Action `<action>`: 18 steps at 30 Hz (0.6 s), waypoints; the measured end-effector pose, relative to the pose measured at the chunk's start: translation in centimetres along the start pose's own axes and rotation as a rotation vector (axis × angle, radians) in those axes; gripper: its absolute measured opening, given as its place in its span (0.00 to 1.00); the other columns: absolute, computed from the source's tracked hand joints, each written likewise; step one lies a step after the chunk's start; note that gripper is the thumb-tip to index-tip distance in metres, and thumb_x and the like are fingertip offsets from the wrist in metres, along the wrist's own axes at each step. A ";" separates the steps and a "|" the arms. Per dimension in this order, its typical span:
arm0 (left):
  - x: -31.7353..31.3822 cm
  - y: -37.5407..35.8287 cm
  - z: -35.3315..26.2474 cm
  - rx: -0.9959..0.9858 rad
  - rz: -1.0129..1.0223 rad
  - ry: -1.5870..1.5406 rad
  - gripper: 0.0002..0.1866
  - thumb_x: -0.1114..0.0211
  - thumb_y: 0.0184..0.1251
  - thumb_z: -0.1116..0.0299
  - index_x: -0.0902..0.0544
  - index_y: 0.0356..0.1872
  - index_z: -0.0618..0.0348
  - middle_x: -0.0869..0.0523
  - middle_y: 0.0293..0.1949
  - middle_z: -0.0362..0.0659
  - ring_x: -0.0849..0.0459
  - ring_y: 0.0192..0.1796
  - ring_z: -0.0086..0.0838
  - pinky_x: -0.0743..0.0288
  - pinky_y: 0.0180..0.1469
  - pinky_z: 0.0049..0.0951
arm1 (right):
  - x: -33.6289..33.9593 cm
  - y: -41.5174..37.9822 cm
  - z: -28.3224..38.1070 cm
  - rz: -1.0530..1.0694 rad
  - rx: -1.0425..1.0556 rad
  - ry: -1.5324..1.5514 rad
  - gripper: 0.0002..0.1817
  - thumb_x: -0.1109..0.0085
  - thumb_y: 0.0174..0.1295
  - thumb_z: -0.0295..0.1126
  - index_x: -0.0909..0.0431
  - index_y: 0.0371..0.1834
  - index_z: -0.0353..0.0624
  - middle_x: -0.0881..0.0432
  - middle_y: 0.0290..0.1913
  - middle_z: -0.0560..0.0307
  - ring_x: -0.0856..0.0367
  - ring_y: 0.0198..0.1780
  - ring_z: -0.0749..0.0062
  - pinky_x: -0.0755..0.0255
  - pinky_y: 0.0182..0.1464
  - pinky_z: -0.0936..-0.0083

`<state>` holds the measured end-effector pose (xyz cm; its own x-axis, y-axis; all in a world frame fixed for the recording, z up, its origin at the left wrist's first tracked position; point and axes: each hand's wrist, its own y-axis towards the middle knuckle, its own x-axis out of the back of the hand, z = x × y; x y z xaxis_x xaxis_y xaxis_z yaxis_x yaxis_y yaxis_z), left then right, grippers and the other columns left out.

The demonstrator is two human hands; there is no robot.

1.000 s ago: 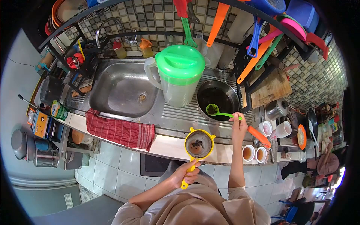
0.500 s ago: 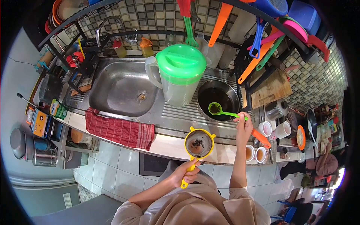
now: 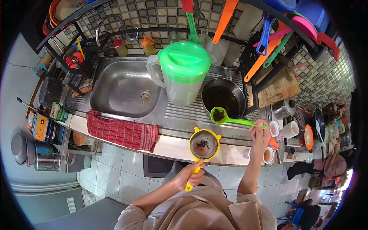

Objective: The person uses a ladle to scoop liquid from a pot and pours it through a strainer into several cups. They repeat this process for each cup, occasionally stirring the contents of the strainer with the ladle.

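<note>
My left hand (image 3: 188, 178) is closed around the handle of a yellow strainer (image 3: 204, 145), held level in front of my body at the counter's edge. Dark wet bits lie in its mesh. Between the fingers of my right hand (image 3: 260, 136) is the end of a green ladle (image 3: 239, 122). The ladle's bowl carries dark grounds or leaves and hangs over the near rim of a steel pot (image 3: 245, 100). Dark liquid fills part of that pot, which stands on the ridged drainboard. Beside it is a large clear pitcher (image 3: 180, 90) with a green lid.
Left of the pitcher is a steel sink (image 3: 126, 90), with a red cloth (image 3: 120, 130) over the counter edge. White cups (image 3: 268, 155) stand near my right forearm. Utensils, including an orange-handled one (image 3: 225, 21), hang from the black rack overhead. Another person (image 3: 332, 165) sits far right.
The green ladle has risen out of the pot towards me, now carrying dark solids. My right hand has shifted right and slightly nearer; my left hand and the strainer stay about the same.
</note>
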<state>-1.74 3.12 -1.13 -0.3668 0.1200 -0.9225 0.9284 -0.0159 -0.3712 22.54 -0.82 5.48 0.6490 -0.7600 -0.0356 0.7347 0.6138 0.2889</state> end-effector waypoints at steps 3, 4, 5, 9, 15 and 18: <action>-0.1 -0.1 -0.1 0.005 0.003 -0.004 0.14 0.55 0.68 0.50 0.36 0.30 0.46 0.44 0.12 0.28 0.49 0.11 0.11 0.54 0.11 0.13 | 0.5 -0.7 1.3 0.050 -0.046 0.027 0.11 0.54 0.65 0.35 0.30 0.31 0.38 0.30 0.24 0.64 0.42 0.18 0.90 0.52 0.19 0.91; -0.1 -0.1 -0.2 0.007 0.002 -0.004 0.14 0.55 0.68 0.50 0.36 0.31 0.46 0.44 0.12 0.28 0.49 0.11 0.11 0.54 0.11 0.13 | 0.8 -0.8 1.6 0.099 -0.084 0.056 0.11 0.54 0.65 0.35 0.29 0.31 0.38 0.30 0.24 0.63 0.42 0.18 0.90 0.52 0.19 0.92; -0.1 -0.1 -0.1 0.008 0.002 -0.005 0.14 0.55 0.68 0.50 0.36 0.31 0.46 0.44 0.12 0.28 0.49 0.11 0.11 0.54 0.11 0.13 | 1.0 -1.0 1.7 0.148 -0.121 0.085 0.11 0.54 0.65 0.35 0.29 0.32 0.38 0.29 0.24 0.62 0.42 0.18 0.90 0.52 0.19 0.92; -0.2 -0.2 -0.2 0.009 -0.003 0.005 0.14 0.55 0.68 0.49 0.36 0.31 0.46 0.44 0.12 0.28 0.49 0.11 0.11 0.54 0.11 0.12 | 1.3 -1.7 2.0 0.262 -0.123 0.106 0.12 0.54 0.65 0.36 0.29 0.32 0.38 0.28 0.24 0.60 0.43 0.18 0.90 0.52 0.19 0.92; -0.2 -0.2 -0.1 0.008 -0.010 0.022 0.14 0.55 0.68 0.49 0.36 0.31 0.46 0.44 0.12 0.28 0.48 0.11 0.11 0.54 0.11 0.12 | 1.0 -2.2 2.4 0.404 -0.160 -0.021 0.14 0.52 0.63 0.39 0.28 0.31 0.37 0.28 0.25 0.61 0.37 0.24 0.88 0.46 0.24 0.90; -0.2 -0.2 -0.1 0.011 -0.016 0.019 0.14 0.55 0.68 0.50 0.36 0.31 0.47 0.44 0.12 0.28 0.48 0.11 0.11 0.54 0.11 0.12 | 1.1 -2.3 2.3 0.468 -0.170 -0.085 0.16 0.52 0.63 0.41 0.28 0.31 0.37 0.28 0.26 0.62 0.34 0.26 0.85 0.43 0.27 0.88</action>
<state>-1.86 3.24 -0.82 -0.3808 0.1391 -0.9142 0.9215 -0.0247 -0.3876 21.11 -3.52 7.00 0.9033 -0.4053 0.1404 0.3952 0.9137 0.0949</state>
